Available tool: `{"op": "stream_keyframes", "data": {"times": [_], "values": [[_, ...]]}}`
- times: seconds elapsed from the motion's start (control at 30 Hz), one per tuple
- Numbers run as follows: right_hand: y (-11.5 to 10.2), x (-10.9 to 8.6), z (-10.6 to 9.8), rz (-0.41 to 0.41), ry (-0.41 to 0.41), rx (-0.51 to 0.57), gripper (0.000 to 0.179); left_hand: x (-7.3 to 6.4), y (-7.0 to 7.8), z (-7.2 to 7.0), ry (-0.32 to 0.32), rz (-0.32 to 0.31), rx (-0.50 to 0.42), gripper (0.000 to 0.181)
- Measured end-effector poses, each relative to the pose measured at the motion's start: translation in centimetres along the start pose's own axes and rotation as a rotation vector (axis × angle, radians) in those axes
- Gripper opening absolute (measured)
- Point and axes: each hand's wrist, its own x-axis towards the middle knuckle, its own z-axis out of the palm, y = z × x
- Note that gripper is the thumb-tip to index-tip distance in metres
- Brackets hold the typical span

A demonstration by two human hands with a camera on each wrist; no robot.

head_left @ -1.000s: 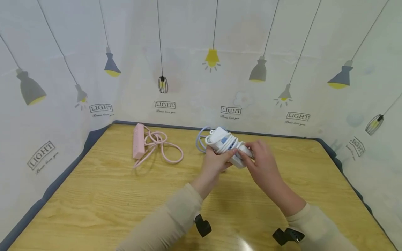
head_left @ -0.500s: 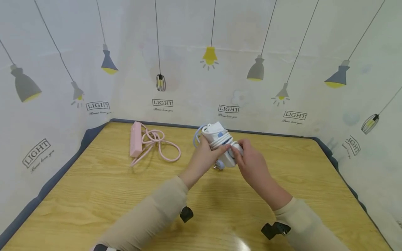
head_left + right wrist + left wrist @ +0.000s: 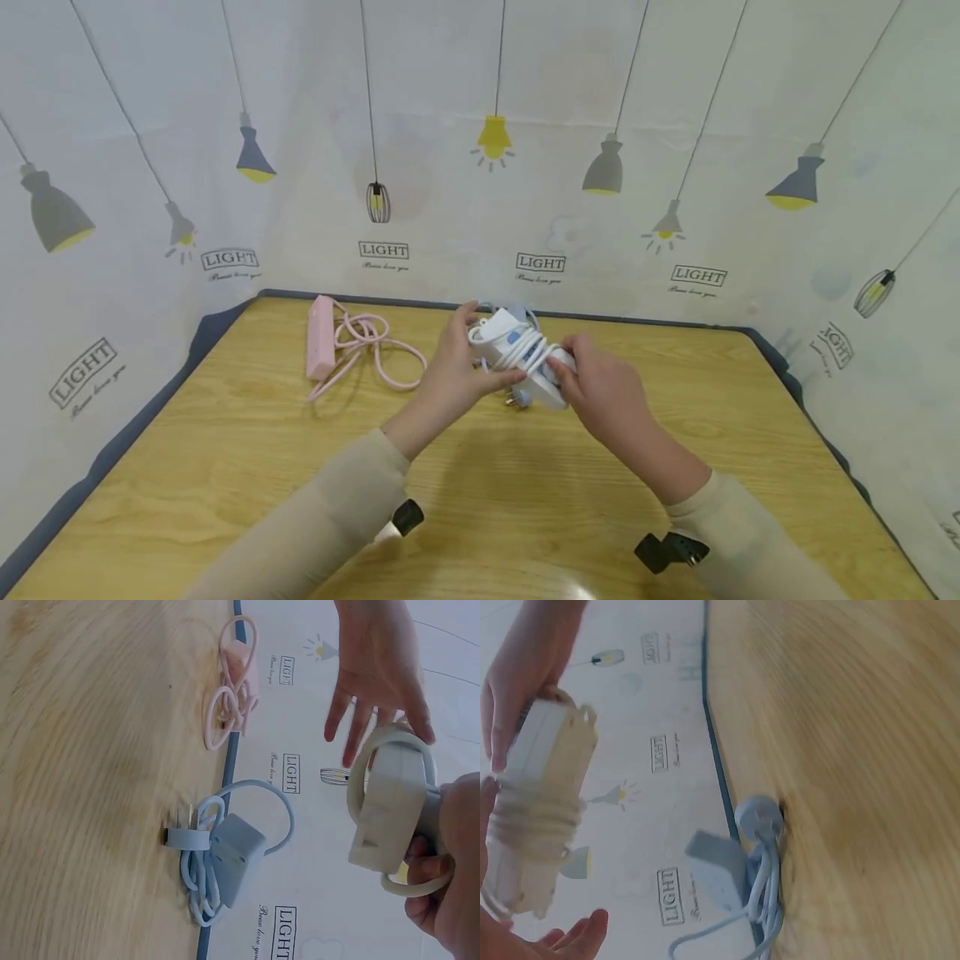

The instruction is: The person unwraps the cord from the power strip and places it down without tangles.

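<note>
A white power strip [image 3: 546,393] with blue switches, its cord wound around its middle, is held above the table. My right hand [image 3: 611,396] grips it at the near right end, around the white plug area. On its left side my left hand [image 3: 453,375] has its fingers spread and extended, the thumb overlapping the strip in the head view. The right wrist view shows the left fingers straight, close by the strip's end. Behind and below lies a light blue power strip [image 3: 238,859], bundled with its cord and plug [image 3: 187,838], mostly hidden in the head view.
A pink power strip [image 3: 321,337] with a looped pink cord [image 3: 405,354] lies at the back left of the wooden table [image 3: 337,467]. A lamp-printed curtain [image 3: 450,208] with a dark blue lower edge stands along the table's back and sides.
My left hand has loosened from the white power strip and shifted left, its fingers now spread. The right hand still grips the strip, which has moved slightly left.
</note>
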Motion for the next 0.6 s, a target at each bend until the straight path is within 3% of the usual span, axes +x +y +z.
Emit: {"op": "stream_keyframes", "data": {"times": [0.17, 0.27, 0.33, 0.43, 0.6], "values": [[-0.2, -0.6, -0.3, -0.099, -0.110, -0.085, 0.027, 0.1, 0.0, -1.2, -0.092, 0.339, 0.527, 0.092], [-0.1, -0.8, -0.3, -0.205, -0.116, -0.139, 0.028, 0.1, 0.3, -1.5, -0.177, 0.479, 0.767, 0.089], [0.1, -1.0, -0.2, -0.280, -0.096, -0.173, 0.028, -0.1, 0.7, -1.6, -0.234, 0.522, 0.881, 0.091], [0.1, -1.2, -0.3, -0.351, -0.073, -0.191, 0.029, -0.5, 1.3, -1.4, -0.285, 0.556, 0.958, 0.094], [0.0, -1.4, -0.6, -0.429, -0.040, -0.190, 0.042, -1.2, 1.7, -0.8, -0.266, 0.555, 1.001, 0.100]]}}
